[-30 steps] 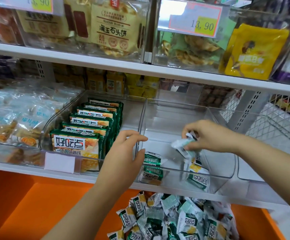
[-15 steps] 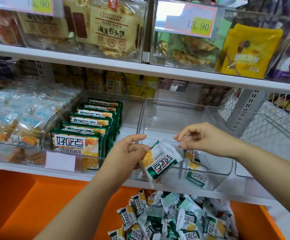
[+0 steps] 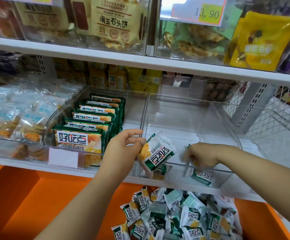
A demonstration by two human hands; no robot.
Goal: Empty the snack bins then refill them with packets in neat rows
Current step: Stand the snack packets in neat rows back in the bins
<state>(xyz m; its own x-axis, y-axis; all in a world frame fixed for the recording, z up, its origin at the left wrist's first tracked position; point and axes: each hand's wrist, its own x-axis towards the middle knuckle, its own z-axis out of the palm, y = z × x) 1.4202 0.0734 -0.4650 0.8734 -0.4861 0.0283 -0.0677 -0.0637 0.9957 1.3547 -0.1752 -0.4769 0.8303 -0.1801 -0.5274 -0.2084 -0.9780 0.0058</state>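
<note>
So the left hand (image 3: 123, 149) is pinching a small white-and-green snack packet (image 3: 156, 153) between thumb and fingers, right at the front left corner of the clear plastic bin (image 3: 227, 129). The right hand (image 3: 201, 155) is dipped knuckles-up into the front of that bin, just above another packet (image 3: 203, 177) on the bin floor, but it's too blurry to tell if it's gripping anything. A loose heap of the same packets (image 3: 175, 217) sits in the orange tub (image 3: 36, 196) below the shelf.
</note>
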